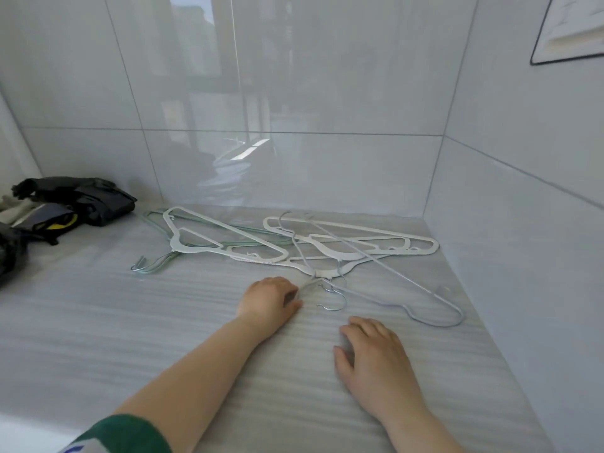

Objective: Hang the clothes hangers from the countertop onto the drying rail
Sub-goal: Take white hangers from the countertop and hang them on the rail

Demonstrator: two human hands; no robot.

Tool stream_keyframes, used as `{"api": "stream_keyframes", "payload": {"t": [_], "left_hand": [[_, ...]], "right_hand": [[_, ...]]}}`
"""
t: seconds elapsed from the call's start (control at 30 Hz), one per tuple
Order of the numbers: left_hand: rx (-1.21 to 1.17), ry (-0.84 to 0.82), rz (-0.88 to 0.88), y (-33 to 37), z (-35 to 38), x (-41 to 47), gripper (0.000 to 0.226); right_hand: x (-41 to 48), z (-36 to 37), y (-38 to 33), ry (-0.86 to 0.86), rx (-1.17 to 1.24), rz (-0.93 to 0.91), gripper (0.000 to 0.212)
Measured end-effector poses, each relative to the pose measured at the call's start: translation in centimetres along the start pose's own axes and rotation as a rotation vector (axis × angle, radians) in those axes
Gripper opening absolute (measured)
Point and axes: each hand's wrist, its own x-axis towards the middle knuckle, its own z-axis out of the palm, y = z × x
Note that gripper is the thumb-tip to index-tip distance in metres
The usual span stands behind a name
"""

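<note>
Several clothes hangers lie in a loose pile on the grey striped countertop (163, 322) near the tiled back wall. A white plastic hanger (353, 241) lies to the right, another white plastic hanger (209, 235) to the left over a green wire hanger (153, 263). A pale grey wire hanger (425, 305) crosses the pile, its hook near the right wall. My left hand (269, 300) reaches into the pile's front edge, its fingers curled round a hanger neck beside small metal hooks (333, 299). My right hand (372, 354) rests flat on the countertop, holding nothing. No drying rail is in view.
Black bags or folded fabric (81, 201) with a yellow item lie at the far left of the countertop. Glossy white tiled walls close the back and right side. A framed sheet (568, 27) hangs on the right wall.
</note>
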Motion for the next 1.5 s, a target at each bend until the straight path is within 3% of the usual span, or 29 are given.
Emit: {"api": "stream_keyframes", "payload": {"t": [0.07,0.27,0.47,0.6,0.73,0.83,0.9,0.97,1.07,1.27,1.4,1.5], "left_hand": [[0.141,0.038,-0.061,0.6,-0.6,0.1,0.031],[0.451,0.162,-0.122,0.3,-3.0,0.2,0.030],[0.262,0.223,-0.217,0.0,-6.3,0.4,0.031],[0.216,0.371,-0.217,-1.4,-8.2,-0.2,0.027],[0.183,0.594,-0.162,-4.1,-10.1,-2.0,0.021],[0.296,0.768,0.027,-5.5,-11.9,-4.9,0.020],[0.394,0.769,0.083,-6.2,-13.1,-7.2,0.031],[0.462,0.788,0.124,-6.6,-14.5,-9.9,0.026],[0.508,0.801,0.191,-6.6,-16.8,-14.8,0.026],[0.731,0.844,0.178,-2.4,-18.3,-26.5,0.030],[0.865,0.734,0.149,1.3,-17.0,-34.1,0.025],[0.878,0.608,0.080,4.0,-16.4,-39.6,0.023]], "right_hand": [[0.0,0.1,0.0,0.025,-0.013,-0.005,0.038],[-0.1,0.4,0.2,0.096,-0.027,-0.027,0.030],[-0.1,0.5,0.4,0.155,-0.023,-0.068,0.026],[0.0,0.5,0.4,0.178,-0.020,-0.088,0.026],[-0.1,-0.3,0.2,0.286,0.017,-0.120,0.028],[-0.4,-1.3,-0.2,0.400,0.087,-0.204,0.028],[-1.1,-1.7,-0.7,0.475,0.140,-0.336,0.027],[-1.9,-2.5,-1.6,0.506,0.207,-0.450,0.025],[-1.9,-3.8,-3.1,0.474,0.325,-0.460,0.010],[0.6,-9.0,-10.6,0.423,0.467,-0.687,0.041],[0.0,-12.6,-15.7,0.492,0.413,-0.932,0.051],[-1.6,-14.5,-19.1,0.489,0.385,-1.138,0.040]]}}
